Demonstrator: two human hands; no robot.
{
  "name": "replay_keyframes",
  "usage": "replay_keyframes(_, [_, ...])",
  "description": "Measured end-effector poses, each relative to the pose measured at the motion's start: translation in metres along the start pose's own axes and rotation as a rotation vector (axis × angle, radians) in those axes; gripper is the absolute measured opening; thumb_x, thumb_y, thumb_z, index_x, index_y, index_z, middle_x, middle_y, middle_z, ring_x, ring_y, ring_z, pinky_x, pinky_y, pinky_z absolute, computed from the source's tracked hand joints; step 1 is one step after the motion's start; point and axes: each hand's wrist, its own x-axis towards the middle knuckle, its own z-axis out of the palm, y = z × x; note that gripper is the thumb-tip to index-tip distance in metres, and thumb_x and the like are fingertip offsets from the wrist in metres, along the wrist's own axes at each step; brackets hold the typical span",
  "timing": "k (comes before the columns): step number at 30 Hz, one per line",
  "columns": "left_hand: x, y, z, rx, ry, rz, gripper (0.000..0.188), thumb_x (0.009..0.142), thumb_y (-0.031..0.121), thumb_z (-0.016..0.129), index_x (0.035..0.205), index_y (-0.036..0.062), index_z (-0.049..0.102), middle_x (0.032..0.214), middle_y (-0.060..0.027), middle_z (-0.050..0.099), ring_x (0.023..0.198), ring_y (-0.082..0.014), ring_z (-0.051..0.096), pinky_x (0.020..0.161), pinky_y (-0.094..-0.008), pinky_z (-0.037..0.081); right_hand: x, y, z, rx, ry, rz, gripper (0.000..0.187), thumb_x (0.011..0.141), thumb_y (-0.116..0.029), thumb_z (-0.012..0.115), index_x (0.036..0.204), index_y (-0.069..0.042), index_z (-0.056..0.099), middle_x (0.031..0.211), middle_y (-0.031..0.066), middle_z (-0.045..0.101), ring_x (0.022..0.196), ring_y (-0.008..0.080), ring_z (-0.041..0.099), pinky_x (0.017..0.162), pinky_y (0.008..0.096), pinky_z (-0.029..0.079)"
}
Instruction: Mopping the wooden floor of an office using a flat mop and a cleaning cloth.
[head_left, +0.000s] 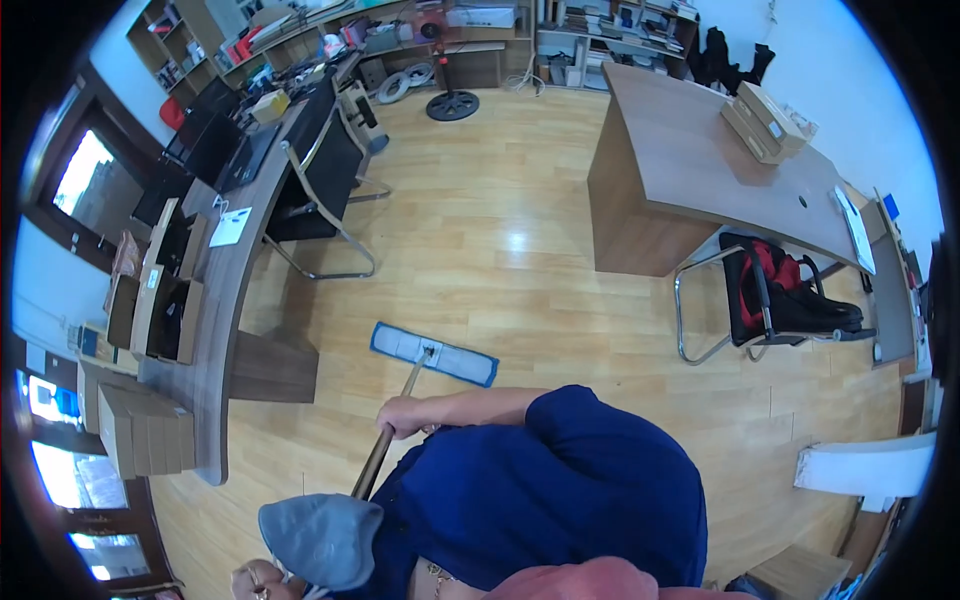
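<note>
The flat mop's pad (462,366) lies on the floor (500,290) just ahead of the right hand (402,416), its long axis crosswise, right end nearer. That nearer hand grips the handle (373,465); the left hand's (258,580) grip, at the lower edge, cannot be told.

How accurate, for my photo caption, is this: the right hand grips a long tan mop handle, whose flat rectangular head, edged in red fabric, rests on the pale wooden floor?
One slip: in the head view, the flat rectangular mop head is edged in blue, not red. The right hand grips its long tan handle.
</note>
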Motion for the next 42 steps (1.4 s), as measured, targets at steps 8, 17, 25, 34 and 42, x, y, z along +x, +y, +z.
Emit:
replay_keyframes(8, [0.060,-0.072,0.035,-0.359,-0.055,0.257,0.020,0.054,0.025,0.077,0.065,0.0119,0.066,0.050,-0.0042,0.048,0.043,-0.0151,0.042,0.044,-0.0267,0.031,-0.087,-0.010,-0.045,-0.025,0.083,0.239,0.017,0.065,-0.026,0.064,0.060,-0.011,0.059,0.065,0.0133,0.060,0.066,0.0366,0.059,0.057,0.0477,0.045])
replay_keyframes(17, [0.180,-0.100,0.133,-0.869,-0.189,0.579,0.024,0.054,0.026,0.079,0.068,0.0111,0.068,0.053,-0.0070,0.053,0.044,-0.0167,0.046,0.045,-0.0265,0.036,-0.266,-0.025,-0.064,-0.135,0.632,0.778,0.011,0.063,-0.023,0.060,0.063,-0.012,0.061,0.067,0.0140,0.062,0.069,0.0354,0.060,0.060,0.0471,0.046])
replay_keyframes(25, [0.256,-0.062,0.214,-1.168,-0.497,0.407,0.050,0.051,0.042,0.085,0.079,0.0036,0.071,0.048,-0.0048,0.049,0.041,-0.0136,0.041,0.040,-0.0278,0.022,-0.386,-0.056,0.004,-0.091,0.989,1.337,0.011,0.061,-0.019,0.062,0.066,-0.009,0.059,0.070,0.0159,0.061,0.071,0.0370,0.060,0.063,0.0477,0.047])
replay_keyframes(34, [0.249,-0.085,0.193,-0.966,-0.406,0.216,0.026,0.051,0.012,0.074,0.074,0.0019,0.070,0.056,-0.0071,0.058,0.044,-0.0154,0.044,0.043,-0.0282,0.031,-0.368,-0.041,0.011,-0.067,0.895,1.406,0.012,0.065,-0.022,0.061,0.071,-0.011,0.061,0.073,0.0146,0.062,0.072,0.0364,0.060,0.062,0.0473,0.047])
replay_keyframes(42, [0.199,-0.154,0.077,-0.450,-0.079,0.243,0.027,0.063,0.031,0.075,0.075,0.0088,0.067,0.064,-0.0042,0.050,0.061,-0.0164,0.048,0.056,-0.0306,0.035,-0.228,0.018,-0.075,-0.082,0.687,0.986,0.020,0.067,-0.029,0.064,0.065,-0.010,0.057,0.067,0.0155,0.059,0.067,0.0376,0.058,0.059,0.0475,0.044])
